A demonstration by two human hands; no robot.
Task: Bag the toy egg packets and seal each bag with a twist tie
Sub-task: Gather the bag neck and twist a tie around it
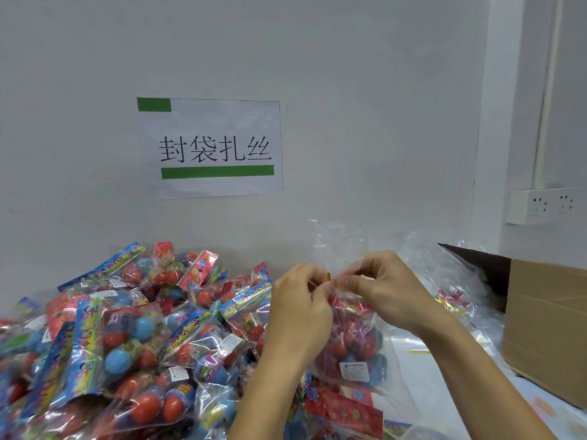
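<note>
- Nearest you, your two forearms rise from the bottom edge toward the middle of the view, meeting over the table.
- Your left hand has its fingers curled in, pinching one side of the gathered neck of a clear bag; it seems to hold the neck steady.
- Your right hand pinches the other side of the same neck, thumb and fingertips pressed together right beside the left hand.
- Between the two hands a short gold twist tie shows at the neck. Both hands look set to wind it, so sealing appears under way and not finished.
- The clear bag hangs below your hands, just right of centre, filled with red and blue toy egg packets; a white warning label faces you low on it. Its loose top fans up above your fingers.
- To the left, a large heap of egg packets covers the table, within easy reach for the next bag.
- To the right, a spare twist tie lies on clear plastic sheeting, near your right forearm.
- Further right stands an open cardboard box, with more clear plastic spilling at its near edge; probably where sealed bags go.
- On the far wall, a paper sign with green bars hangs above the heap, and a white socket strip sits at far right.
</note>
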